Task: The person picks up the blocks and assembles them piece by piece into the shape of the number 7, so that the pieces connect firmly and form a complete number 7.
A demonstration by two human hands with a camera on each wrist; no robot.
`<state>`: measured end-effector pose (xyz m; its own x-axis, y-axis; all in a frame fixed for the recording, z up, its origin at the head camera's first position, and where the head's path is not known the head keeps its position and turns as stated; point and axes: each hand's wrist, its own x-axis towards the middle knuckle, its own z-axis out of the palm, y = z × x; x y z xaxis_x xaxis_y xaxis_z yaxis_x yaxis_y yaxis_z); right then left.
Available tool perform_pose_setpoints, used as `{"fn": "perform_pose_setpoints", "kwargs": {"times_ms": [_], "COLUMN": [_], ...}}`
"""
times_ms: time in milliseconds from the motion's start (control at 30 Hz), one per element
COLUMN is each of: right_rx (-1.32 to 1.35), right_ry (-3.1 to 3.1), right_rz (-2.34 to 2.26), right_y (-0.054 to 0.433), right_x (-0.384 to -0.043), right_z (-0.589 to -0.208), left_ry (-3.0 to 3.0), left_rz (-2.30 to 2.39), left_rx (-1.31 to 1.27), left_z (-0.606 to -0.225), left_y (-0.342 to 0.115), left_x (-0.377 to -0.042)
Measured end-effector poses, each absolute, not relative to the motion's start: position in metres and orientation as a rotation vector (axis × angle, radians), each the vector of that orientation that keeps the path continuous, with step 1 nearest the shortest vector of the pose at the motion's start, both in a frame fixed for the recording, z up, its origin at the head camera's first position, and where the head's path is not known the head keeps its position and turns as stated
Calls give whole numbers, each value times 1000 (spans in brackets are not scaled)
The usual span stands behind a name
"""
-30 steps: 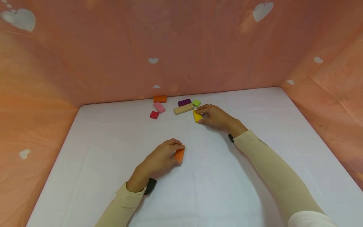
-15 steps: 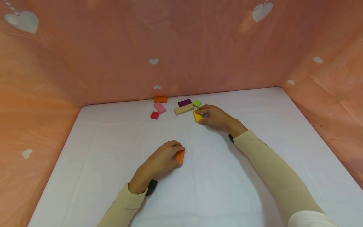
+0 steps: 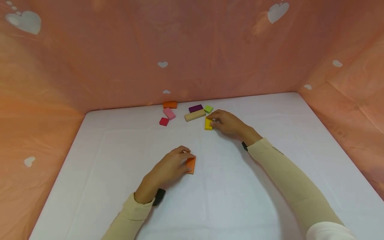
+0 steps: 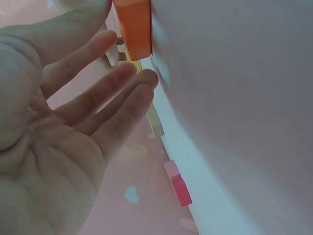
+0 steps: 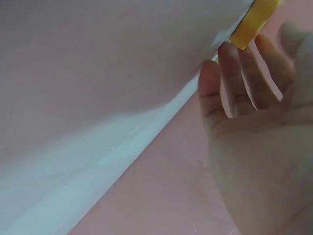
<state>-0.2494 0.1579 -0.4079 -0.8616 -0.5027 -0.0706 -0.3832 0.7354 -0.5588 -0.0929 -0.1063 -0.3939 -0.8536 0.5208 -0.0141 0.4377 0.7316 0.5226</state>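
My left hand [image 3: 171, 166] is at an orange block [image 3: 190, 164] lying on the white table. Its thumb hangs over the block's near part and a fingertip is by the far edge; the fingers look loose, not pinching. In the left wrist view the orange block [image 4: 134, 29] shows beside the loosely extended fingers. Farther back, my right hand [image 3: 229, 124] is over a yellow block [image 3: 208, 124], thumb drawn in from its near edge. In the right wrist view the yellow block [image 5: 257, 22] sits just past the fingertips, with the thumb blurred and apart from it.
Beyond the yellow block lie a natural wood block [image 3: 195, 115], a purple block [image 3: 196, 108] and a lime green block [image 3: 208, 109]. To their left are another orange block [image 3: 170, 105], a pink block [image 3: 169, 113] and a red block [image 3: 164, 121]. Pink cloth walls [image 3: 192, 50] border the table.
Both thumbs have come off the near edges of their blocks, and the grips have loosened. The orange and yellow blocks stay on the table in nearly the same spots.
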Motion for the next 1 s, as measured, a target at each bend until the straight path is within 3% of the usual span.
{"fn": "perform_pose_setpoints", "kwargs": {"times_ms": [533,1000], "right_rx": [-1306,-1104], "right_ry": [2703,2663], "right_rz": [-566,-674], "right_y": [155,152], "right_x": [-255,-250], "right_z": [-398,-401], "left_ry": [2810,2860], "left_rz": [763,784], "left_rx": [605,652], "left_z": [-394,-397], "left_y": [-106,-102], "left_x": [-88,-76]}}
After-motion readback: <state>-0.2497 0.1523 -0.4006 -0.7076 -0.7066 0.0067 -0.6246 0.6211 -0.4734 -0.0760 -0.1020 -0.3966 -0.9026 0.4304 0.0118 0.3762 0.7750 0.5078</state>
